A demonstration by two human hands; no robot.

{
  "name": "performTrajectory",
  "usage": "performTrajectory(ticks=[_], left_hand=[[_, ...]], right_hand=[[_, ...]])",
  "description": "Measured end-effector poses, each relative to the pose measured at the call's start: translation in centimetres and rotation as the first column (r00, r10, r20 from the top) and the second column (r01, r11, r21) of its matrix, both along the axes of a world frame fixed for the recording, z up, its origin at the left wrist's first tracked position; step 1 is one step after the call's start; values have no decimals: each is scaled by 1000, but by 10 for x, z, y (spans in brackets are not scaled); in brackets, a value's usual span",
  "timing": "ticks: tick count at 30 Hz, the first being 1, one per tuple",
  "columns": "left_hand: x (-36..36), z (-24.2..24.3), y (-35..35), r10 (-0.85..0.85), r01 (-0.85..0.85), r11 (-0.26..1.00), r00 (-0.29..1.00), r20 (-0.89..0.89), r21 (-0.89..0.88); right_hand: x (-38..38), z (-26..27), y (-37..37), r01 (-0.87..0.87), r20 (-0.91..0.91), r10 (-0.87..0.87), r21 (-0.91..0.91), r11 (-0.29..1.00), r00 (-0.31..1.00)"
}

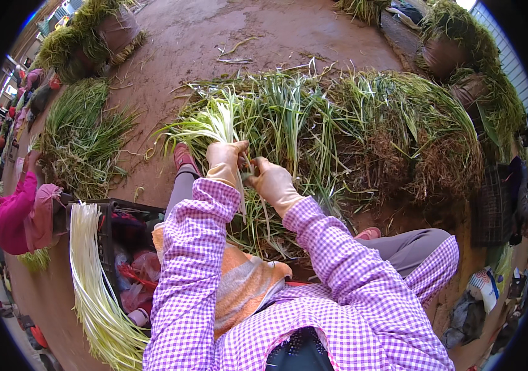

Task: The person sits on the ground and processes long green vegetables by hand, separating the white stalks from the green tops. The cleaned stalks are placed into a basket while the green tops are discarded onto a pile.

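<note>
My left hand (227, 157), in a tan rubber glove, grips a bunch of pale green leafy stalks (221, 121) whose leaves fan away from me. My right hand (273, 181), gloved alike, meets it just to the right, with thumb and fingers pinched around a thin stalk (264, 213). Pale stalk ends hang below both hands. The fingertips partly hide the exact grip. Beyond and under the hands spreads a heap of long-leaved green plants (292, 111), with brown roots (389, 162) toward its right side.
At my left, long pale stalks (90, 278) drape over a dark plastic crate (111, 241) holding plastic bags (139, 273). An orange towel (241, 287) covers my lap. A person in pink (18, 218) sits beside another plant heap (88, 139). A dark crate (493, 204) stands at right.
</note>
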State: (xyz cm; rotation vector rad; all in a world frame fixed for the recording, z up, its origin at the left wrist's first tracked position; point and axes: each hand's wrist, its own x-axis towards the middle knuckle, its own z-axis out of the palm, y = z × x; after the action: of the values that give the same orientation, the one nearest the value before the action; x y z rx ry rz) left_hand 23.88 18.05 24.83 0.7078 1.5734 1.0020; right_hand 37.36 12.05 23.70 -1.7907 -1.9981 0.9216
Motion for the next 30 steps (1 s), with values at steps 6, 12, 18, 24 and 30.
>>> performTrajectory(ticks=[6, 12, 18, 24, 30], left_hand=[[13, -4, -7, 58, -58, 997, 998, -3, -52], [7, -2, 6, 116, -116, 993, 993, 17, -36], [6, -10, 1, 33, -29, 994, 999, 31, -106], [10, -19, 2, 80, -74, 996, 989, 122, -57], [3, -2, 8, 67, -52, 995, 978, 199, -83]], right_hand=[[9, -12, -12, 160, -764, -509, -489, 858, 396], [63, -55, -67, -83, 203, 164, -359, 930, 965], [128, -71, -81, 75, 563, 378, -622, 779, 735], [90, -44, -39, -107, -661, -327, -527, 843, 675], [46, -57, -58, -65, -590, -488, -677, 733, 644]])
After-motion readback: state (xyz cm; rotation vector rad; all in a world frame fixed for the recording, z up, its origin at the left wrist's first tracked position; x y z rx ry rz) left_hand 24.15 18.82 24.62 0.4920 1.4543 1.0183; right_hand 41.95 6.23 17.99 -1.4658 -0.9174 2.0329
